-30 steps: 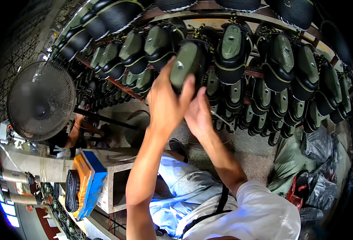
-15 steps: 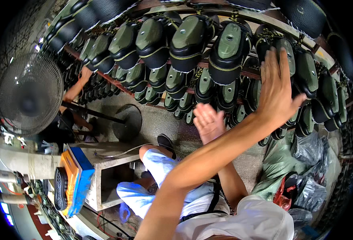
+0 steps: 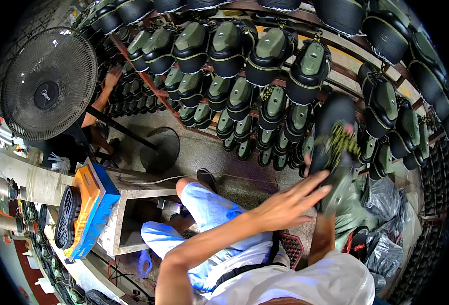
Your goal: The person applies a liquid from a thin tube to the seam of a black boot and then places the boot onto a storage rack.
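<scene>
A black shoe upper (image 3: 332, 147) with a yellow-and-black lace, pulled over a green last, is lifted in front of the rack, blurred by motion. My right hand (image 3: 306, 165) grips it from behind; a few fingertips show at its left edge, and the shoe hides most of that hand. Coming across from the lower left, my left hand (image 3: 295, 201) has its fingers spread, their tips at the shoe's lower left side. Whether they touch it I cannot tell. Similar lasted uppers (image 3: 310, 66) hang in rows on the rack just beyond.
A rusty-red rack (image 3: 148, 79) curves across the far side. On the left stand a round fan (image 3: 49, 86) and a pale bench (image 3: 143, 193). A black sole (image 3: 67, 217) leans on an orange-and-blue box (image 3: 95, 213). Plastic bags (image 3: 384, 244) lie at right. Another person's arm (image 3: 101, 99) reaches toward the rack.
One lasted shoe has come off the rack into my right hand, which was empty and open. My left hand has drawn back from the rack. The view has shifted slightly.
</scene>
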`<state>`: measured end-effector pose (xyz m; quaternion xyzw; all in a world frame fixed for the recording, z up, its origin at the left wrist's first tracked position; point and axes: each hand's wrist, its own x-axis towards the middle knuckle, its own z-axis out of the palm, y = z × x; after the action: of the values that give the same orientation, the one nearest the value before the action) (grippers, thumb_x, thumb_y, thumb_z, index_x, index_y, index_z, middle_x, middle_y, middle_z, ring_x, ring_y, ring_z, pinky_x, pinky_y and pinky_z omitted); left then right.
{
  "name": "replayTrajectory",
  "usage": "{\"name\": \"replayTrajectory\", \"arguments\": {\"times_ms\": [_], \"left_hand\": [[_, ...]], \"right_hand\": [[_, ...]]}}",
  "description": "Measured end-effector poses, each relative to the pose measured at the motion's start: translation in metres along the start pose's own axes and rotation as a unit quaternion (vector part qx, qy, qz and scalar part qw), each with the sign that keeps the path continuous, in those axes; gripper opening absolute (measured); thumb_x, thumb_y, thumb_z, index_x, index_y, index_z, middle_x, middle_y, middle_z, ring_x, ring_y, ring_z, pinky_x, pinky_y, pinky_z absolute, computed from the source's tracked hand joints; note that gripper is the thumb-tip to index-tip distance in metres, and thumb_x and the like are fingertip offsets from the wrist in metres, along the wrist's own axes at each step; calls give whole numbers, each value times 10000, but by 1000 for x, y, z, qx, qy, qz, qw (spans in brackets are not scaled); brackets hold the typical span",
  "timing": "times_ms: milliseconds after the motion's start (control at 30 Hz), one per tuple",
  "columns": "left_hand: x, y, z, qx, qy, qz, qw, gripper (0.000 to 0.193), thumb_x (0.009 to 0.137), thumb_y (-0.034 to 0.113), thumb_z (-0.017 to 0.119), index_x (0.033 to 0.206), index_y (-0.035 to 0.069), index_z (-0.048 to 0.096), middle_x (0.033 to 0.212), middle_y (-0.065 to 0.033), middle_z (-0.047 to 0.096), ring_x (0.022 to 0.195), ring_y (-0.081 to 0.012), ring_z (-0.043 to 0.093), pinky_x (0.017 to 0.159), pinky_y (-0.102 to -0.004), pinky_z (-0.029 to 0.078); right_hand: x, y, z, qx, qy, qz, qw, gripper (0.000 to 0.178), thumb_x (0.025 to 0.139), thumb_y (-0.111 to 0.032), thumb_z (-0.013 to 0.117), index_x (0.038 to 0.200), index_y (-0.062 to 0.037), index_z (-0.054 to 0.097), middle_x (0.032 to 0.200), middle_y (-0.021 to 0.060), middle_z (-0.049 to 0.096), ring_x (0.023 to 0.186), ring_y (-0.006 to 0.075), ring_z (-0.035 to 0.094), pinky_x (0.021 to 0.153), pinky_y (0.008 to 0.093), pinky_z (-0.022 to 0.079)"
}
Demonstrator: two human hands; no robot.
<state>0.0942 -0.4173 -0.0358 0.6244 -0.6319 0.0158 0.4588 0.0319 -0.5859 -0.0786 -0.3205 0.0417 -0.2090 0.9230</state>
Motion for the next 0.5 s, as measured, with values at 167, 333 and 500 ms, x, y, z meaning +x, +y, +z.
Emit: {"name": "replayTrajectory", "arguments": {"times_ms": [167,333,500], "left_hand": [[-68,8,-127,319,-162,-82,930,1125,693,415,897,1611,53,354,1701,-194,310,1575,-370,306,1294,-567,219],[-138,93,-235,519,-259,-122,805,817,811,429,759,1498,47,537,1548,-140,532,1429,-325,506,1212,-485,376],[-212,216,-272,662,-123,-309,672,578,849,356,690,1312,13,662,1308,-156,652,1207,-334,634,1056,-496,476]], "right_hand": [[-85,26,18,184,-79,380,903,801,1052,-593,499,1582,-2,394,1451,325,560,1247,471,645,1009,516,585],[-37,110,90,-66,-270,570,773,649,1070,-376,585,1578,-5,424,1523,189,556,1375,243,568,1173,383,427],[14,203,243,-197,-587,582,526,679,1083,-496,543,1525,19,525,1510,152,588,1373,230,556,1176,355,395]]}}
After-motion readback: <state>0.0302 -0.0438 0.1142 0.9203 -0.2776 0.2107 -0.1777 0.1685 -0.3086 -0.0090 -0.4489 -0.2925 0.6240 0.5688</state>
